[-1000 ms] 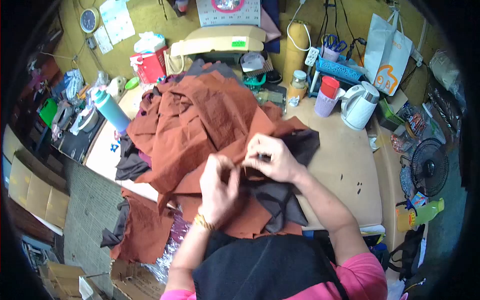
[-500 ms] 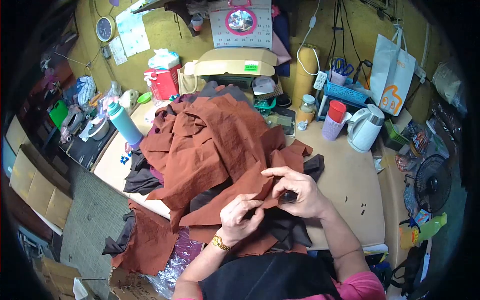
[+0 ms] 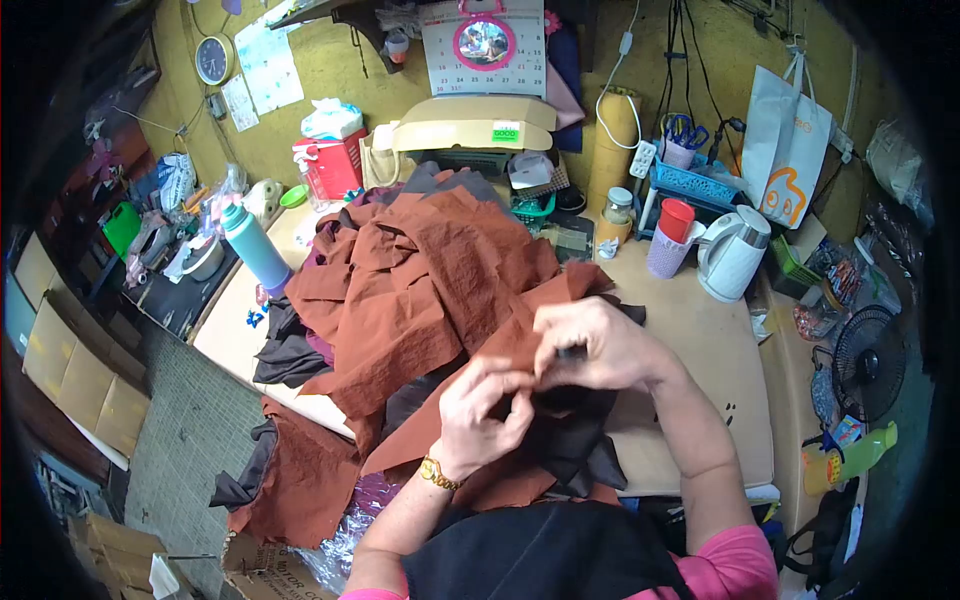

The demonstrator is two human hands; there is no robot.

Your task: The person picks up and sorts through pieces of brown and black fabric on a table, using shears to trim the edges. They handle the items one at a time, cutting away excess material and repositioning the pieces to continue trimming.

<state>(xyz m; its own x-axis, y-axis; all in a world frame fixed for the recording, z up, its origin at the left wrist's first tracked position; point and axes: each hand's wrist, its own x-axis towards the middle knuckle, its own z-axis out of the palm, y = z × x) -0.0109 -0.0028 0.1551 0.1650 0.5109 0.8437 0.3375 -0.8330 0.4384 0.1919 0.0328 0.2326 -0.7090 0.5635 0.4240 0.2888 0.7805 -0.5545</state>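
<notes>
While the left hand point(image 3: 485, 415) and right hand point(image 3: 600, 345) pinch the rust-brown cloth piece point(image 3: 512, 342), a hard tug could tear it.

right fingers point(image 3: 562, 316) blurred, carton point(image 3: 258, 572) cut off below

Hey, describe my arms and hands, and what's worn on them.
Your left hand and right hand are gloveless. A gold band, perhaps a watch, circles the left wrist; the right is bare. Both pink sleeves end well above the wrists.
</notes>
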